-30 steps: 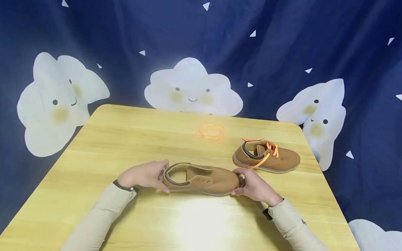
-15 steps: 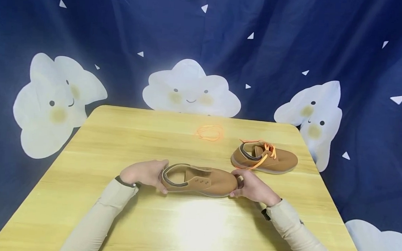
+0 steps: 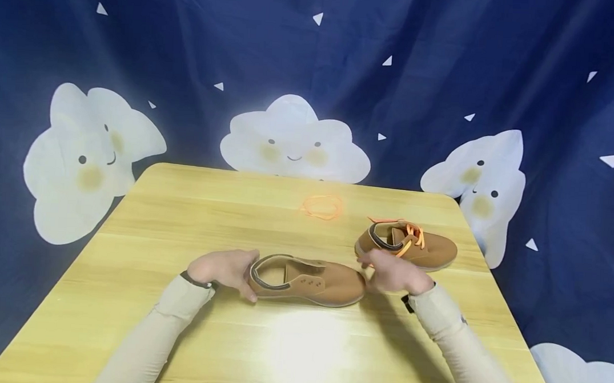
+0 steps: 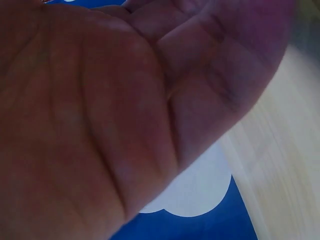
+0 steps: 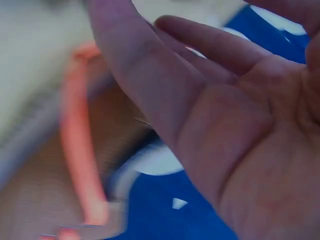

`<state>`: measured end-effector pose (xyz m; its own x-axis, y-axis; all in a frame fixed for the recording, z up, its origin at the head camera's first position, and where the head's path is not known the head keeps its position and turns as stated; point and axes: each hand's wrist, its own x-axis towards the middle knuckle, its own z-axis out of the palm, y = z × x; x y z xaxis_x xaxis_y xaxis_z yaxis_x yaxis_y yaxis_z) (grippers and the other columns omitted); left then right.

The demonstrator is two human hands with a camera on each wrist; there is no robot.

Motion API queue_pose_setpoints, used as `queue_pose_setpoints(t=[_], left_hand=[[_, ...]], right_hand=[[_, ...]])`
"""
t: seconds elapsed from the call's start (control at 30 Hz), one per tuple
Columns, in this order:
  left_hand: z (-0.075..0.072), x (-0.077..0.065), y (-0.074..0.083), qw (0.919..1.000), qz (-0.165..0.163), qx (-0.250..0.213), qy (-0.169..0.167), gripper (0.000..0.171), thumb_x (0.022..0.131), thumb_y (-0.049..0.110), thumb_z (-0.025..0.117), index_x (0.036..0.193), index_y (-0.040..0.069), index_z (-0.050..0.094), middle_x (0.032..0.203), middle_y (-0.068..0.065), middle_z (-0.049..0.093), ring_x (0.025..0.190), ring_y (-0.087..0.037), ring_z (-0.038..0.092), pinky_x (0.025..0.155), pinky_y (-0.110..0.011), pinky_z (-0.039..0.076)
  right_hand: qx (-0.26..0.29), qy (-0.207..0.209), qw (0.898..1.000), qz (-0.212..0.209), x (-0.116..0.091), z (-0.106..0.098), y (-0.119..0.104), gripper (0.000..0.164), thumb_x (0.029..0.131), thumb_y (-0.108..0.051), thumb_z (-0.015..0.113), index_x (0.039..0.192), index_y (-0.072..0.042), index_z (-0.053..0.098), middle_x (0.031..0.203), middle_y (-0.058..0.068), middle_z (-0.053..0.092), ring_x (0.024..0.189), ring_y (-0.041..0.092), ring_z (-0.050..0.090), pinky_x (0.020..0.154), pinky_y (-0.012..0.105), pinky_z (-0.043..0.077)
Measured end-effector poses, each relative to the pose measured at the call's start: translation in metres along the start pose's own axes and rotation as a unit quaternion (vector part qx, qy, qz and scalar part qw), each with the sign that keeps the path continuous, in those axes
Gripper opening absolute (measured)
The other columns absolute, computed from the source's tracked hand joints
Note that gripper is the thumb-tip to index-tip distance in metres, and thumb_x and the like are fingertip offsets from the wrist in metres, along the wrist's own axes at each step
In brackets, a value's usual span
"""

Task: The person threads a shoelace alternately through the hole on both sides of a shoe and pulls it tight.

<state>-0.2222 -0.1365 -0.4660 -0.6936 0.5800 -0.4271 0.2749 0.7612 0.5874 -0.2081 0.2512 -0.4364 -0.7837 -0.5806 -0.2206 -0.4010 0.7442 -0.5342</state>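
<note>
A brown shoe point(image 3: 334, 281) with bare eyelets lies lengthwise on the table, its toe pointing right. My left hand point(image 3: 226, 269) grips its heel, thumb at the near side and fingers behind. In the left wrist view that palm point(image 4: 100, 120) fills most of the picture and the shoe is hidden. My right hand point(image 3: 393, 271) is raised just past the toe, fingers loosely bent and holding nothing. It overlaps the heel end of a second brown shoe point(image 3: 435, 248), threaded with an orange lace point(image 3: 413, 236). The right wrist view shows my right palm point(image 5: 235, 130) beside the blurred orange lace point(image 5: 80, 140).
A loose orange shoelace point(image 3: 323, 207) lies coiled toward the back of the wooden table point(image 3: 183, 209). Behind the table hangs a blue curtain point(image 3: 190, 38) printed with white clouds. Bright glare lies on the tabletop in front of the shoe.
My right hand has let go of the unlaced shoe's toe and moved slightly up and right, toward the laced shoe. My left hand still grips the heel.
</note>
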Motion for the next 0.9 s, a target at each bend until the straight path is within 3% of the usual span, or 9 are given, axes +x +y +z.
queue_pose_setpoints(t=[0.13, 0.2, 0.23, 0.33, 0.5, 0.6, 0.83, 0.9], left_hand=[[-0.002, -0.002, -0.001, 1.0, -0.001, -0.007, -0.006, 0.059, 0.071, 0.03, 0.095, 0.108, 0.013, 0.052, 0.084, -0.002, 0.064, 0.073, -0.018, 0.059, 0.07, -0.033, 0.05], [-0.002, -0.002, -0.003, 0.9999, 0.009, -0.011, -0.008, 0.06, 0.071, 0.029, 0.095, 0.11, 0.012, 0.053, 0.084, -0.002, 0.064, 0.073, -0.018, 0.059, 0.068, -0.032, 0.049], [-0.002, -0.001, -0.004, 0.9998, 0.014, -0.011, -0.008, 0.06, 0.071, 0.029, 0.095, 0.11, 0.012, 0.053, 0.083, -0.002, 0.064, 0.072, -0.017, 0.058, 0.068, -0.032, 0.049], [-0.001, 0.002, -0.007, 0.9994, 0.032, -0.01, -0.008, 0.061, 0.071, 0.03, 0.095, 0.111, 0.011, 0.054, 0.083, -0.001, 0.063, 0.071, -0.016, 0.058, 0.066, -0.03, 0.049], [0.0, 0.003, -0.01, 0.9992, 0.035, -0.015, -0.007, 0.06, 0.07, 0.029, 0.095, 0.11, 0.012, 0.054, 0.084, -0.001, 0.063, 0.073, -0.017, 0.057, 0.067, -0.031, 0.049], [0.001, 0.002, -0.009, 0.9994, 0.031, -0.014, -0.006, 0.06, 0.07, 0.029, 0.095, 0.109, 0.012, 0.053, 0.083, -0.001, 0.063, 0.071, -0.017, 0.057, 0.066, -0.031, 0.049], [0.002, 0.0, -0.007, 0.9998, 0.021, -0.003, -0.005, 0.057, 0.071, 0.034, 0.094, 0.105, 0.015, 0.052, 0.082, 0.0, 0.063, 0.07, -0.016, 0.056, 0.064, -0.03, 0.047], [0.001, -0.002, -0.006, 0.9998, 0.019, -0.008, -0.004, 0.056, 0.072, 0.032, 0.094, 0.105, 0.015, 0.052, 0.082, 0.0, 0.063, 0.071, -0.016, 0.055, 0.065, -0.03, 0.047]], right_hand=[[-0.003, 0.056, 0.998, 0.001, 0.033, -0.033, -0.016, 0.021, 0.099, -0.005, 0.059, 0.113, 0.009, 0.066, 0.092, 0.014, 0.068, 0.082, 0.019, 0.066, 0.077, 0.034, 0.056], [0.008, 0.083, 0.996, 0.026, 0.057, -0.047, -0.019, 0.038, 0.102, -0.012, 0.059, 0.135, 0.007, 0.06, 0.115, 0.021, 0.072, 0.096, 0.027, 0.073, 0.089, 0.043, 0.059], [0.007, 0.093, 0.995, 0.048, 0.065, -0.057, -0.033, 0.037, 0.101, -0.009, 0.06, 0.133, 0.009, 0.061, 0.115, 0.024, 0.071, 0.092, 0.029, 0.073, 0.087, 0.045, 0.059], [0.012, 0.12, 0.991, 0.057, 0.105, -0.064, -0.025, 0.036, 0.101, -0.01, 0.06, 0.13, 0.011, 0.062, 0.12, 0.029, 0.07, 0.101, 0.037, 0.073, 0.095, 0.05, 0.057], [-0.001, 0.124, 0.991, 0.051, 0.165, -0.052, -0.012, 0.039, 0.092, -0.004, 0.055, 0.126, 0.014, 0.066, 0.13, 0.031, 0.067, 0.129, 0.044, 0.062, 0.112, 0.051, 0.049], [-0.006, 0.114, 0.991, 0.067, 0.19, -0.039, -0.009, 0.042, 0.088, -0.004, 0.055, 0.126, 0.013, 0.066, 0.133, 0.028, 0.067, 0.133, 0.041, 0.059, 0.114, 0.047, 0.048], [0.027, 0.079, 0.99, 0.114, 0.216, -0.012, -0.012, 0.04, 0.098, -0.007, 0.058, 0.135, 0.008, 0.062, 0.141, 0.024, 0.063, 0.138, 0.038, 0.057, 0.117, 0.043, 0.046], [0.03, 0.074, 0.991, 0.112, 0.22, -0.009, -0.013, 0.028, 0.099, -0.005, 0.057, 0.118, 0.011, 0.069, 0.12, 0.023, 0.073, 0.116, 0.034, 0.068, 0.103, 0.035, 0.055]])
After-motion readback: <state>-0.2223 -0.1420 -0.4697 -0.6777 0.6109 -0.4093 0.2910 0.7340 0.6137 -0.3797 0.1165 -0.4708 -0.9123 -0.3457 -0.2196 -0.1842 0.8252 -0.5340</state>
